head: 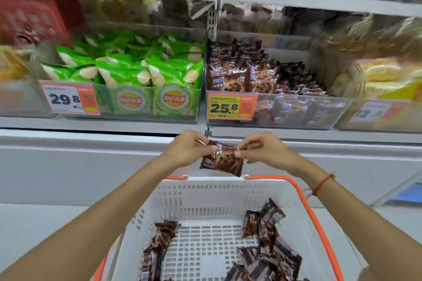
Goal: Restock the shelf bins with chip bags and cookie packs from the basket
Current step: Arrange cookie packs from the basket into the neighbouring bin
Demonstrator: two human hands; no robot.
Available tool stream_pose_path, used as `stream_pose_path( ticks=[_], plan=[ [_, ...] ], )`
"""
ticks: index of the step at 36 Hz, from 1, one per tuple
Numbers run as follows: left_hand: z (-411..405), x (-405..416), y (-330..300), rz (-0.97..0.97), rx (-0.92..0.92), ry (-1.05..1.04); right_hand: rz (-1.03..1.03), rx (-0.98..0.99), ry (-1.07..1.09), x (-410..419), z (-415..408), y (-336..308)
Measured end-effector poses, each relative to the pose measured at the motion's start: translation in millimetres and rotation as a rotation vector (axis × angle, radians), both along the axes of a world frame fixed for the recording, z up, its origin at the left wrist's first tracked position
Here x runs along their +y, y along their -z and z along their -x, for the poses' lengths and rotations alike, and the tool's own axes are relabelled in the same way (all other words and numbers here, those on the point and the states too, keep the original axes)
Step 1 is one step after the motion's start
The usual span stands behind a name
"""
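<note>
Both hands hold one brown cookie pack (pixel 225 162) above the far rim of the white basket (pixel 201 191). My left hand (pixel 188 147) pinches its top left corner, and my right hand (pixel 262 147) pinches its top right edge. Several more brown cookie packs (pixel 265 251) lie in the basket's bottom at the left and right. On the shelf straight ahead, a clear bin (pixel 296 109) holds the same cookie packs behind a 25.8 price tag. To its left, a clear bin of green chip bags (pixel 127 70) carries a 29.8 tag.
The basket has orange handles (pixel 306 201) and stands before a grey shelf base (pixel 91 162). Bins with yellow packs (pixel 383 80) sit at the far right and far left. A red box (pixel 34 18) sits at the upper left. Another shelf runs overhead.
</note>
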State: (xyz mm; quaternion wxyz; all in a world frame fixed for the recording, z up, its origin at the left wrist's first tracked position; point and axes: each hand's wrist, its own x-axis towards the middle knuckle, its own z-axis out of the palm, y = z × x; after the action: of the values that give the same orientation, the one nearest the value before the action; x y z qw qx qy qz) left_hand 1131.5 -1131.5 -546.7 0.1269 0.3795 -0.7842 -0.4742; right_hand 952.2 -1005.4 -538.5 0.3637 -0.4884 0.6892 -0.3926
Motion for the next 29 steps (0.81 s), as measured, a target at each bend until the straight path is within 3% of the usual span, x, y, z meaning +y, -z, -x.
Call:
stream_pose_path(
  ticks=[2, 7, 13, 18, 22, 29],
  plan=[
    [3.3, 2.8, -13.5, 0.007, 0.091, -0.038, 0.059, -0.031, 0.028, 3.7, 6.3, -14.7],
    [16.8, 19.5, -36.0, 0.247, 0.278, -0.126, 0.187, 0.036, -0.002, 4.9, 12.4, -38.4],
    [28.2, 21.2, -49.2, 0.324, 0.414, -0.141, 0.396, 0.093, 0.068, 2.1, 1.1, -47.3],
    [31.7, 10.8, -55.7, 0.599, 0.412, -0.213, 0.500, 0.078, 0.204, 6.1, 21.9, -63.3],
    [33.8, -2.4, -63.2, 0.788, 0.285, -0.235, 0.632, 0.198, 0.377, 5.2, 50.5, -85.0],
    [31.3, -12.2, -67.6, 0.918, 0.105, -0.249, 0.448, 0.557, 0.190, -17.5, 71.9, -109.4]
  ],
)
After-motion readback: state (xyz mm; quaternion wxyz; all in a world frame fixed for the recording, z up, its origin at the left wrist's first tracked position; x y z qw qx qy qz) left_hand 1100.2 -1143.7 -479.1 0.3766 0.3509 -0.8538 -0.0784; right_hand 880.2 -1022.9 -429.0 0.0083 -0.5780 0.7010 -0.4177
